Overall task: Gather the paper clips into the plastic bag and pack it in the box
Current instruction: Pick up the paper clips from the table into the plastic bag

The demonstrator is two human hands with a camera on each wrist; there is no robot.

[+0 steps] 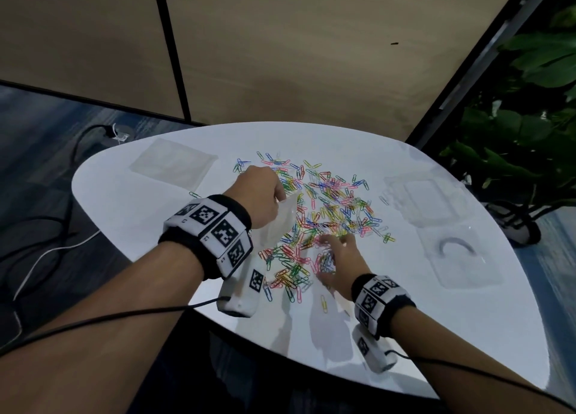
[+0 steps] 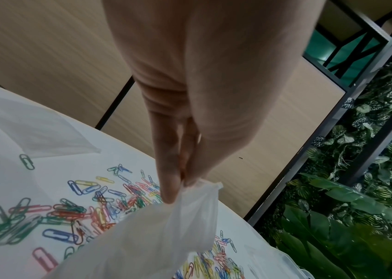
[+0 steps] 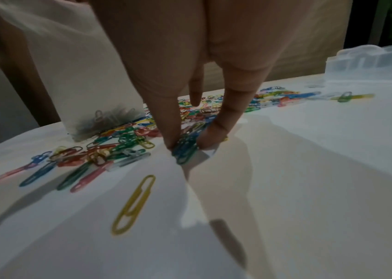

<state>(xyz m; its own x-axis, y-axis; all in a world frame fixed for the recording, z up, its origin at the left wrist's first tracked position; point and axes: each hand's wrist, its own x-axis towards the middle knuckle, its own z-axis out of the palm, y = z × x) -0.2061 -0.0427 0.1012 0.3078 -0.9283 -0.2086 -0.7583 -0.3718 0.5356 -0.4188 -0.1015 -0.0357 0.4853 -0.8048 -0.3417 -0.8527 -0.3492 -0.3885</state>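
Note:
Colourful paper clips [image 1: 324, 204] lie scattered over the middle of the white table [image 1: 405, 326]. My left hand [image 1: 279, 197] holds a translucent plastic bag [image 1: 280, 223] upright at the pile's left side, pinching its top edge between thumb and fingers [image 2: 171, 188]. Several clips [image 3: 109, 118] show at the bottom of the bag [image 3: 78, 71]. My right hand [image 1: 327, 264] is down on the near part of the pile. Its thumb and fingers [image 3: 216, 134] pinch a small bunch of blue and green clips [image 3: 185, 151] against the table.
A clear plastic box [image 1: 427, 201] stands at the right, with its clear lid [image 1: 461, 257] nearer to me. Spare flat bags [image 1: 173, 162] lie at the far left. A lone yellow clip [image 3: 132, 203] lies near my right wrist. Plants stand beyond the table's right edge.

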